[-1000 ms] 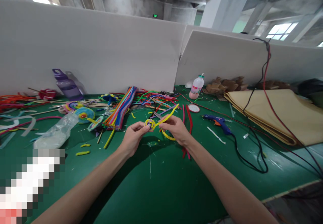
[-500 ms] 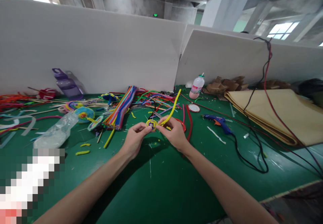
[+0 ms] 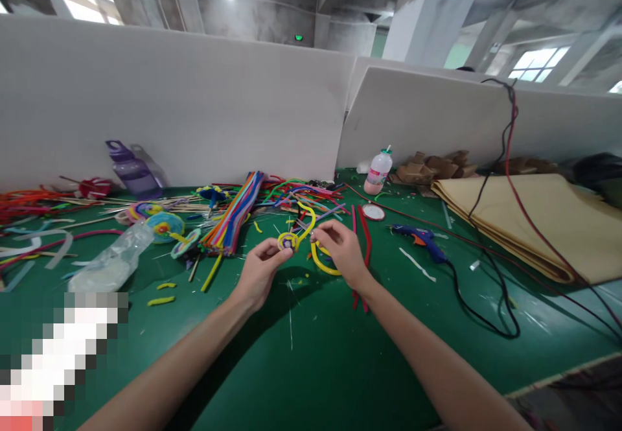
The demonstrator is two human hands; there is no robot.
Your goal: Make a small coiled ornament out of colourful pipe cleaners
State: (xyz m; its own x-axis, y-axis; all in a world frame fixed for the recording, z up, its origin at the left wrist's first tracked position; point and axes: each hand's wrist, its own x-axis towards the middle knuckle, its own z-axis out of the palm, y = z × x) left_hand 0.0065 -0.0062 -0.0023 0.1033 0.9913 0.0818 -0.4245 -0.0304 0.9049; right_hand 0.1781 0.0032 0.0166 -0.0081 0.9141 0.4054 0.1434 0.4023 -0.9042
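My left hand [image 3: 260, 269] pinches a small coiled spiral of yellow and purple pipe cleaner [image 3: 287, 242] just above the green table [image 3: 311, 353]. My right hand [image 3: 340, 248] is closed on the loose yellow tail [image 3: 307, 218] of that pipe cleaner, which curls up and over beside the spiral. A second curved yellow pipe cleaner [image 3: 321, 266] lies on the table under my right hand. Behind my hands lies a bundle of many-coloured pipe cleaners [image 3: 233, 214].
Finished spiral lollipops [image 3: 165, 227] and a clear plastic bag [image 3: 109, 261] lie at left, a purple water bottle [image 3: 130, 170] by the white partition. A blue glue gun [image 3: 418, 236] with black cord, a small pink bottle [image 3: 376, 172], cardboard scraps and tan sheets [image 3: 534, 217] lie at right.
The yellow tail, sticking up straight half a second ago, is now bent into a curl beside the spiral. My right hand has shifted slightly right and up.
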